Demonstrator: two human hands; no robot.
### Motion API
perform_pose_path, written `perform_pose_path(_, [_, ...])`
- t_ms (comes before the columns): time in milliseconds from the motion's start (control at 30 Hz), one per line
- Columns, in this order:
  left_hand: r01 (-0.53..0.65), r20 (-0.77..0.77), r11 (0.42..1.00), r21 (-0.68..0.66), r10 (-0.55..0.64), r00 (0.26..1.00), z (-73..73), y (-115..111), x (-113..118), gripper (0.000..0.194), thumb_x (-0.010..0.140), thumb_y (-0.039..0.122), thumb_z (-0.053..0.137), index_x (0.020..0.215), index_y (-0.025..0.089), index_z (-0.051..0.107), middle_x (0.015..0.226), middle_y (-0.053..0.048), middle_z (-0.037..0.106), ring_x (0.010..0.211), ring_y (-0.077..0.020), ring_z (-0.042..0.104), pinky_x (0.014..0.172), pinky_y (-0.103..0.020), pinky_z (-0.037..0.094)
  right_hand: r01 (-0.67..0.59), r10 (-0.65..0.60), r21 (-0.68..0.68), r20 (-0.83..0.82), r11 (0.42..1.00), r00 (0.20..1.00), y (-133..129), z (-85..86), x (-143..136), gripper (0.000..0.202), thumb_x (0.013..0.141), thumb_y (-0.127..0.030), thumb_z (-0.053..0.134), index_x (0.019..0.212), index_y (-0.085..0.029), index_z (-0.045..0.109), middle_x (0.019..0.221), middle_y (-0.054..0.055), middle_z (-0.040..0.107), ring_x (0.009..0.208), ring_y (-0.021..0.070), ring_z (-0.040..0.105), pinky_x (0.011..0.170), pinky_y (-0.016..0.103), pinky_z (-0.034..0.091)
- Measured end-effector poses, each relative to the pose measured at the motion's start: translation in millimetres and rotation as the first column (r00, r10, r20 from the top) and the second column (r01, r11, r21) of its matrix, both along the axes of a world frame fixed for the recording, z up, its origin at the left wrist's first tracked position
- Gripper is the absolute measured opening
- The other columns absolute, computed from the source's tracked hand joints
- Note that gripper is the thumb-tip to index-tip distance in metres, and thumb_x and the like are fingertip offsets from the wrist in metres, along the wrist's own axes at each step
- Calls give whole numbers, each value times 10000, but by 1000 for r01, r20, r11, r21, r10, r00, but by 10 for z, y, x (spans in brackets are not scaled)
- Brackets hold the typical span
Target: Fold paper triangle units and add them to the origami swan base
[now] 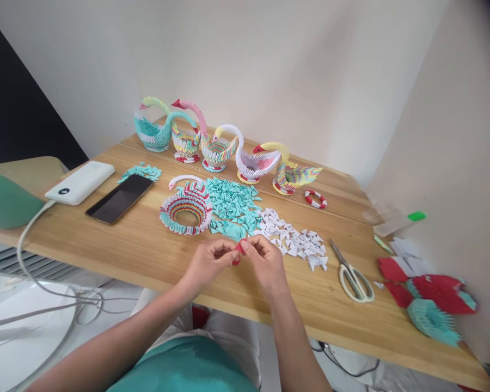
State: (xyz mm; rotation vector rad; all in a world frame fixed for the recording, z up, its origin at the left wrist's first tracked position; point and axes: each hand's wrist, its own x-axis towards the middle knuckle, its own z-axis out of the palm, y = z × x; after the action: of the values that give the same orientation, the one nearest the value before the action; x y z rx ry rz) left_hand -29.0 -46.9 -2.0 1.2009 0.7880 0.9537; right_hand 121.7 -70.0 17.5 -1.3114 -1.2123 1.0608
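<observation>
Both hands meet above the front part of the wooden table. My left hand (213,260) and my right hand (264,260) pinch a small folded red paper piece (237,254) between thumbs and fingers. Just beyond them lies a heap of teal folded paper pieces (232,200), with a pile of white folded paper pieces (296,235) to its right. A round basket-like body of folded paper (175,213), in red, white, teal and yellow, stands left of the teal heap. Behind it rests a pale pink curved neck (187,178).
Several paper swans (151,136) line the table's back. A red-and-white paper ring (315,199) lies near them. Scissors (353,277) lie at right, by red and teal folded paper (436,294). A phone (120,198) and a cabled white power bank (81,182) are at left.
</observation>
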Motion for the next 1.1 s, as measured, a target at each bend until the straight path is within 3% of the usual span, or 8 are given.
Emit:
perform_pose_path(333, [23,77,985,-168,-10,997,168,76,-14,297,723,403,735,724,117,651,661,-37,678,559,-97,557,556,-215,422,-22,22,23,-3,999,1000,89,52,51,206,830,-364,663,709,-211,593,643,-33,633,606,125,548,592,246,430])
perform_pose_path(567, [43,120,971,-234,-15,993,173,150,-5,313,682,410,778,706,128,646,672,-40,700,543,-107,593,518,-209,427,-2,0,41,38,999,999,151,52,83,191,826,-344,667,710,-213,591,676,-30,625,630,127,548,616,257,436])
perform_pose_path(900, [64,83,984,-165,-51,995,167,199,-3,340,719,462,741,734,134,654,593,-9,661,503,-90,556,508,-196,422,16,-39,147,150,989,988,193,66,74,155,820,-284,655,695,-214,596,763,-8,659,711,141,596,678,270,459])
perform_pose_path(1000, [32,54,992,-120,-26,998,155,228,2,338,735,463,719,713,134,644,591,-8,649,510,-95,546,524,-205,424,22,-31,107,90,994,995,207,81,65,127,811,-301,668,739,-215,610,741,-11,654,686,139,589,655,264,456])
perform_pose_path(1100, [-4,9,997,-75,5,1000,145,243,21,301,746,427,706,703,137,639,575,5,618,510,-92,513,523,-206,399,-19,19,14,-10,1000,1000,216,90,72,163,794,-333,686,908,-227,638,726,-24,649,652,140,580,620,257,449])
